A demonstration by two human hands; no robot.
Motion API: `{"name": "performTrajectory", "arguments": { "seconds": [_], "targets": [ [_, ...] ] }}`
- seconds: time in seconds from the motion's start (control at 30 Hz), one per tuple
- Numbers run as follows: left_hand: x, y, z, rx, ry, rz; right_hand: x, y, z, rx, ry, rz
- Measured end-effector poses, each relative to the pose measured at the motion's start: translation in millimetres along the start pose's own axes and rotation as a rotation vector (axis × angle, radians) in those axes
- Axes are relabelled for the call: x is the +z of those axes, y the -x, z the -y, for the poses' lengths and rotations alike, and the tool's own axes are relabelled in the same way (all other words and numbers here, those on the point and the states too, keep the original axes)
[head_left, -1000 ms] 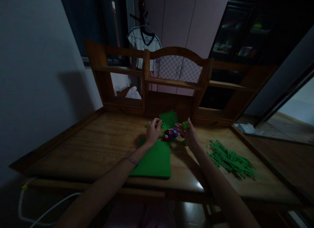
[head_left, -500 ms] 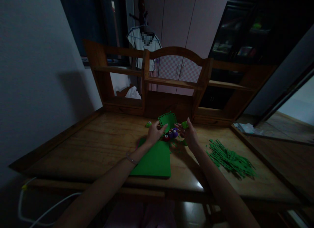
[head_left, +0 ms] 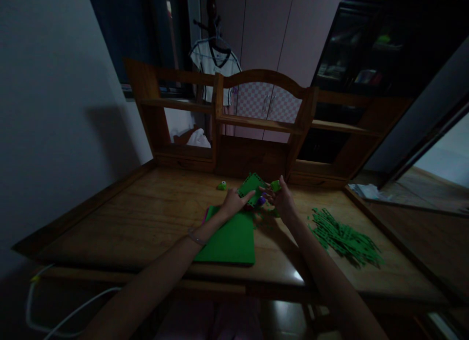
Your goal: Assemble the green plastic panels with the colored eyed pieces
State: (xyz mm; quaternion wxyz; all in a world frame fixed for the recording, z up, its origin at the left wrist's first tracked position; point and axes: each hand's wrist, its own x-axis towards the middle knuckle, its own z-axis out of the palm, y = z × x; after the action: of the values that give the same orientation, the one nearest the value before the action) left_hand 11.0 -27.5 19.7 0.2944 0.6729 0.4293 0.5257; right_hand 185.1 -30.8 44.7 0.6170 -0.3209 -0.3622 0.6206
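Note:
My left hand (head_left: 233, 202) pinches a small green sheet (head_left: 250, 185) with rows of holes along its edges, thumb on top. My right hand (head_left: 285, 203) is just to its right and grips a small bright-green object (head_left: 275, 185), perhaps a craft punch, between thumb and fingers. Its other fingertips come close to the sheet's right corner; I cannot tell if they touch. Below the sheet, a purple object (head_left: 261, 201) shows in part, with a dark red one mostly hidden beside it. Under my left forearm lies a larger green sheet or stack (head_left: 230, 240) with a pink edge.
A small green piece with a white eye-like spot (head_left: 222, 185) sits left of my hands. Green scraps (head_left: 258, 218) are scattered below them. At right is a heap of green perforated strips (head_left: 342, 237). A wooden shelf unit (head_left: 252, 149) rises along the desk's back edge.
My left hand has shifted slightly right and down, turning the small green sheet flatter. It now covers most of the red and purple objects. My right hand stays nearly in place.

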Motion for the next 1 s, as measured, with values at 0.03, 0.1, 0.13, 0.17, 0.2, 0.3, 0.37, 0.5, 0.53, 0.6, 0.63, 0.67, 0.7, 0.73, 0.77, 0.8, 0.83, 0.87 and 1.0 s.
{"name": "performTrajectory", "arguments": {
  "seconds": [0.03,0.1,0.13,0.17,0.2,0.3,0.37,0.5,0.53,0.6,0.63,0.67,0.7,0.73,0.77,0.8,0.83,0.87,1.0],
  "targets": [
    [0.8,1,0,-0.007,0.003,0.001,0,0,0,-0.001,-0.013,0.011],
    [1.6,1,1,-0.019,-0.001,0.008,0,1,1,0.001,-0.04,0.035],
    [1.4,1,1,-0.026,-0.002,0.013,0,3,1,0.004,-0.053,0.045],
    [1.0,1,2,-0.033,-0.004,0.022,1,4,2,0.007,-0.065,0.052],
    [0.4,1,3,-0.039,-0.007,0.031,2,6,4,0.009,-0.074,0.054],
    [-1.6,-1,5,-0.06,0.017,0.034,6,10,7,0.02,-0.079,0.046],
    [-2.3,-3,7,-0.079,0.07,0.002,8,12,9,0.037,-0.083,0.054],
    [-1.4,-6,10,-0.07,0.184,-0.036,8,11,9,0.088,-0.147,0.117],
    [-0.8,-6,10,-0.053,0.21,-0.024,7,11,9,0.098,-0.166,0.137],
    [0.6,-5,9,-0.026,0.243,0.014,5,10,8,0.108,-0.197,0.171],
    [1.3,-4,8,-0.021,0.247,0.031,4,10,8,0.11,-0.206,0.182],
    [2.0,-3,8,-0.022,0.241,0.046,4,10,7,0.111,-0.211,0.188],
    [2.7,-2,8,-0.022,0.232,0.06,3,9,7,0.11,-0.211,0.187],
    [3.2,-1,8,-0.019,0.221,0.073,3,9,7,0.107,-0.21,0.182],
    [3.7,0,8,-0.012,0.21,0.087,2,9,7,0.103,-0.206,0.175],
    [4.0,0,8,-0.007,0.198,0.1,2,9,8,0.1,-0.203,0.17],
    [4.3,1,8,-0.007,0.184,0.112,2,9,8,0.098,-0.201,0.166],
    [4.5,2,8,-0.01,0.168,0.119,2,8,8,0.097,-0.201,0.165],
    [4.0,3,6,-0.009,0.156,0.109,2,7,8,0.087,-0.211,0.156]
  ]
}}
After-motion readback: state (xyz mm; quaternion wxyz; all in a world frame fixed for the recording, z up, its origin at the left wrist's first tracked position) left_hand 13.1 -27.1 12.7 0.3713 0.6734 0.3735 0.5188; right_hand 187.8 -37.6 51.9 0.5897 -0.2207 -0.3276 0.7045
